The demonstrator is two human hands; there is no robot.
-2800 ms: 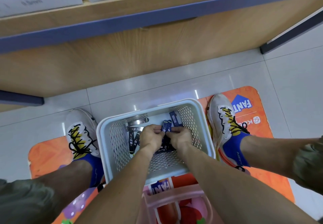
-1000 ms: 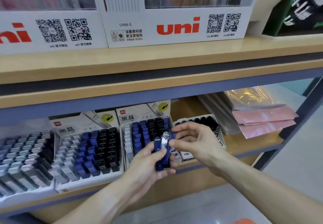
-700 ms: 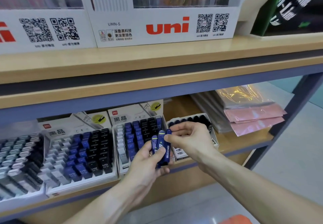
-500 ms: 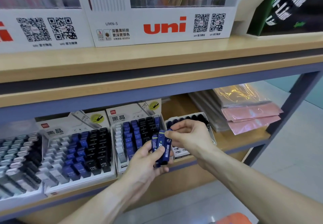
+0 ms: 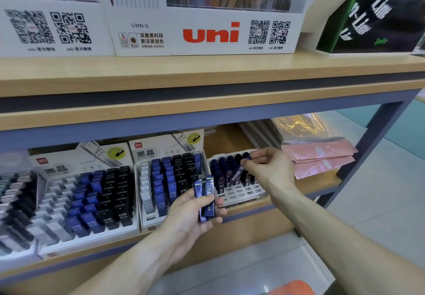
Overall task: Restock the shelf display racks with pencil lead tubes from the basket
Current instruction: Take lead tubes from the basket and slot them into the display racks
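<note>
My left hand [image 5: 192, 216] grips a small bunch of blue pencil lead tubes [image 5: 206, 197], upright, in front of the lower shelf. My right hand [image 5: 268, 168] pinches a single dark blue lead tube [image 5: 238, 174] by its top, its lower end angled down into the slots of the white display rack [image 5: 241, 192] at the right. That rack holds dark tubes in its back rows, and its front slots are bare. The basket is out of view.
Two bigger white lead display racks [image 5: 170, 179] [image 5: 89, 193] full of blue, black and grey tubes stand to the left. Pink plastic packets [image 5: 319, 156] lie at the right. The upper shelf board [image 5: 207, 83] carries white pen display boxes [image 5: 207, 32].
I came up from the basket on the floor to the shelf. My right hand took one tube from the bunch in my left hand and carried it right, into the small rack.
</note>
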